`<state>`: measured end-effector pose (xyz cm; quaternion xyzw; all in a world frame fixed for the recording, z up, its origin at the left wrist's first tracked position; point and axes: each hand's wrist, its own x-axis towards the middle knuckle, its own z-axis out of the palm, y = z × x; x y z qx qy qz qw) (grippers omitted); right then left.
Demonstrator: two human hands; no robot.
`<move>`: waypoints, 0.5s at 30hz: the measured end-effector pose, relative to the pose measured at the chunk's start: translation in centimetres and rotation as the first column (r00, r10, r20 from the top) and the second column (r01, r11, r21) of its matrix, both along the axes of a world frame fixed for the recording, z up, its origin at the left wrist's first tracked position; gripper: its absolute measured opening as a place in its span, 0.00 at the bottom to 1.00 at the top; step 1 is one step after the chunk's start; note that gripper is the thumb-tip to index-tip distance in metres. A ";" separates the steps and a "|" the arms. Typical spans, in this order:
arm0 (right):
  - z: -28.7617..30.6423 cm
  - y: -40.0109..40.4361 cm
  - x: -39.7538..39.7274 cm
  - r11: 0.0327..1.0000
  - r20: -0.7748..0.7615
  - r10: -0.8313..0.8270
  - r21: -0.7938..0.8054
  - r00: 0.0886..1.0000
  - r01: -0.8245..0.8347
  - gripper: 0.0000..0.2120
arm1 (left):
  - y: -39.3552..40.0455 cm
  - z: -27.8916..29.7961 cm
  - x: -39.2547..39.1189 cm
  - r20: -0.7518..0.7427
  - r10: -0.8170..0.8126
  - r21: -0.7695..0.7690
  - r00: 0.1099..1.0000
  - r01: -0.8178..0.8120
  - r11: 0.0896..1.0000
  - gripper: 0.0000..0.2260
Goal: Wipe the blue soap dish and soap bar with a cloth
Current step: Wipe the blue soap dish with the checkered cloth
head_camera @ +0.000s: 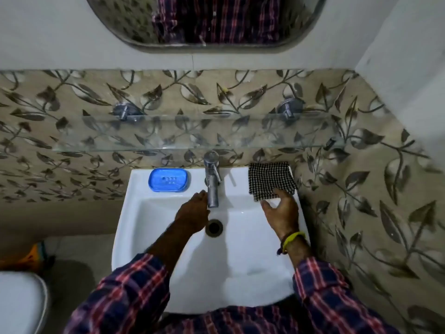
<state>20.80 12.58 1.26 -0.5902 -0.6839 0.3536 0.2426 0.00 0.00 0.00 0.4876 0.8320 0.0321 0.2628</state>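
The blue soap dish (168, 179) lies on the back left ledge of the white sink (149, 237), and no soap bar shows in it. A folded black-and-white checked cloth (271, 180) rests on the back right ledge. My right hand (280, 210) is spread over the sink rim with its fingertips at the cloth's near edge. My left hand (192, 214) hovers over the basin just left of the tap (212, 182), fingers loosely extended and holding nothing.
A glass shelf (192, 136) juts from the leaf-patterned tiles just above the tap. A mirror (204, 20) hangs higher up. The drain (213, 227) is in the basin middle. A white toilet lid (21, 302) is at the lower left.
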 end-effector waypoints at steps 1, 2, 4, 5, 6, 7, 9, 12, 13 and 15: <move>0.0 1.3 -0.3 0.997 0.064 0.056 0.041 0.996 -0.058 0.29 | 0.3 0.0 0.0 -0.018 -0.008 -0.016 1.000 0.008 1.000 0.31; 0.1 2.2 -0.7 0.987 0.165 0.134 0.066 0.977 -0.146 0.34 | 0.4 0.2 -0.2 -0.033 -0.018 -0.029 0.999 0.017 0.999 0.31; 0.1 4.5 -2.0 0.940 0.396 0.277 0.075 0.876 -0.332 0.46 | 0.6 0.6 -0.9 -0.045 -0.071 -0.097 0.997 0.066 0.993 0.31; -0.3 5.3 -2.8 0.905 0.526 0.335 0.050 0.782 -0.422 0.53 | 0.8 0.8 -1.4 -0.019 -0.090 -0.137 0.996 0.086 0.987 0.31; -0.9 5.7 -3.4 0.872 0.647 0.369 0.009 0.668 -0.490 0.60 | 0.8 1.0 -1.9 0.007 -0.102 -0.166 0.995 0.102 0.981 0.32; -1.7 5.9 -3.8 0.843 0.731 0.384 -0.029 0.564 -0.537 0.65 | 0.9 1.2 -2.5 0.029 -0.117 -0.180 0.993 0.121 0.976 0.31; -3.0 5.9 -4.3 0.832 0.805 0.391 -0.102 0.446 -0.545 0.70 | 1.0 1.2 -3.2 0.047 -0.163 -0.178 0.986 0.168 0.969 0.32; -4.7 4.7 -5.0 0.897 0.792 0.295 -0.037 0.535 -0.441 0.49 | 0.5 0.8 -3.6 0.049 -0.215 -0.182 0.975 0.221 0.958 0.34; -4.9 4.2 -5.3 0.912 0.775 0.264 -0.007 0.574 -0.410 0.36 | 0.4 0.6 -3.9 0.055 -0.225 -0.177 0.973 0.231 0.957 0.34; -4.6 3.5 -5.1 0.924 0.750 0.226 0.038 0.622 -0.381 0.24 | 0.2 0.4 -4.4 0.069 -0.243 -0.159 0.967 0.252 0.955 0.34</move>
